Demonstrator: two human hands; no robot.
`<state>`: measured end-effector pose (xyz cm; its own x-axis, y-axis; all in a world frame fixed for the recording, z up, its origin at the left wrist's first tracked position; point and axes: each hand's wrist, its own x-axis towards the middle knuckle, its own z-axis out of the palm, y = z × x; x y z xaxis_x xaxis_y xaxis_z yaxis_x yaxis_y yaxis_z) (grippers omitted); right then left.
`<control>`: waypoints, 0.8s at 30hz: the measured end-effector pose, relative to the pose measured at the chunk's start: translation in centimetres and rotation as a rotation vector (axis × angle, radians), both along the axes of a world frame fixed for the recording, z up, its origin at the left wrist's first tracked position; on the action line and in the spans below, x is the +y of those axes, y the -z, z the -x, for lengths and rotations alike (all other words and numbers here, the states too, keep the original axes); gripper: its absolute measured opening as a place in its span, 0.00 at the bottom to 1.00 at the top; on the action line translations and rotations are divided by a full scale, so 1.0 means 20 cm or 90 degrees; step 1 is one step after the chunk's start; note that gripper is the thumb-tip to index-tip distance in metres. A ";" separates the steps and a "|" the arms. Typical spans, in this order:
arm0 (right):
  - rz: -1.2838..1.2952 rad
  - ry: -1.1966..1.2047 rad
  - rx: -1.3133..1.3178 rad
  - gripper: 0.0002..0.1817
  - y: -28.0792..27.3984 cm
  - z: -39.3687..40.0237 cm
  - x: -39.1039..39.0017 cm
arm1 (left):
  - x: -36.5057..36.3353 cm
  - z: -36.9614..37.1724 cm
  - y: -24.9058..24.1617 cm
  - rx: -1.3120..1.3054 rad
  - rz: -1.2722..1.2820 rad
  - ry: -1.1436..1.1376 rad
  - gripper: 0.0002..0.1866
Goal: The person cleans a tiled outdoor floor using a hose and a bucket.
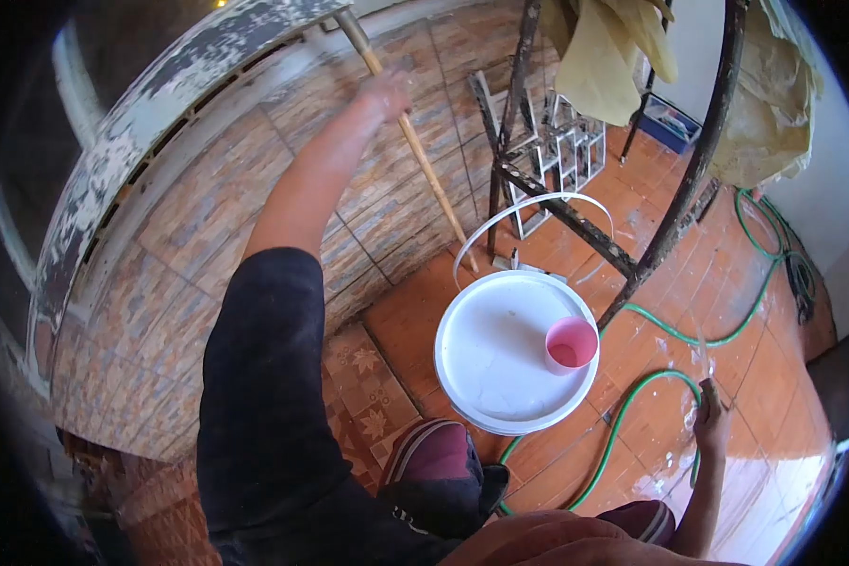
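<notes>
My left hand is wrapped round a long wooden pole that leans against the stone-tiled wall, its top near the ledge with peeling paint. At the lower right my right hand is closed on a thin, pale stick-like tool, whose exact kind I cannot make out. Between my hands stands a white lidded bucket, with a pink cup on its lid near the right edge.
A paint-stained metal frame rises behind the bucket, with yellowish sheets hanging on it. A green hose winds over the orange tiled floor. A blue crate and metal racks stand further back.
</notes>
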<state>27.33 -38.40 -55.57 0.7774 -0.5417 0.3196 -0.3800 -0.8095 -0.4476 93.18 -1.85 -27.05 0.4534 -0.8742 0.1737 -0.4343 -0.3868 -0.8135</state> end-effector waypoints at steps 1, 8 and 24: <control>-0.003 0.006 0.007 0.16 0.00 0.01 0.00 | -0.05 -0.03 -0.04 0.052 -0.035 -0.045 0.10; -0.015 0.008 0.052 0.16 -0.05 0.03 0.02 | -0.16 -0.25 0.01 0.076 -0.037 -0.041 0.12; -0.066 -0.043 0.119 0.14 -0.12 -0.04 0.15 | -0.13 -0.13 0.16 -0.021 -0.062 -0.155 0.30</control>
